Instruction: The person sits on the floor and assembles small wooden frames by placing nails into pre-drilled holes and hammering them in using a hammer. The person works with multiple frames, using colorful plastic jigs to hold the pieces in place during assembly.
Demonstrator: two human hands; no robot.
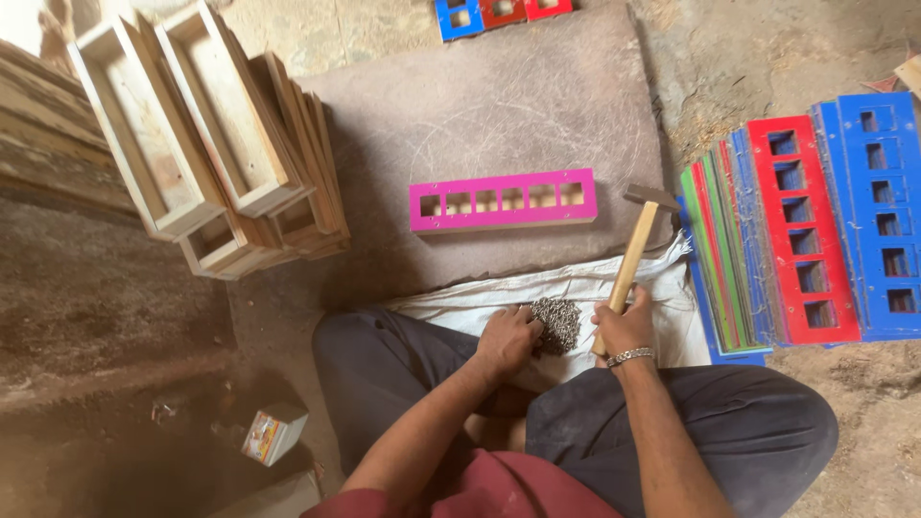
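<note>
1 hammer (635,251), 1 pink frame (503,200), 2 hands.

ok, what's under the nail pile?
The nail pile sits on a white woven sack spread over the lap and the board's edge. The left hand covers its left side; the sack beneath it is hidden.

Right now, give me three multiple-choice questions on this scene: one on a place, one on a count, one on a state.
1. Where does the pink wooden frame with square holes lie?
A. on the grey mat
B. on the person's lap
C. on the stacked plain wooden boxes

2. How many holes show in that frame?
A. three
B. six
C. nine

3. What is the right hand doing?
A. resting empty
B. gripping the wooden-handled hammer
C. lifting a blue panel

Answers: 1 A, it lies flat on the mat; 2 B, six holes in a row; 3 B, fingers wrap the handle, while the left hand touches the pile of small nails.
</note>
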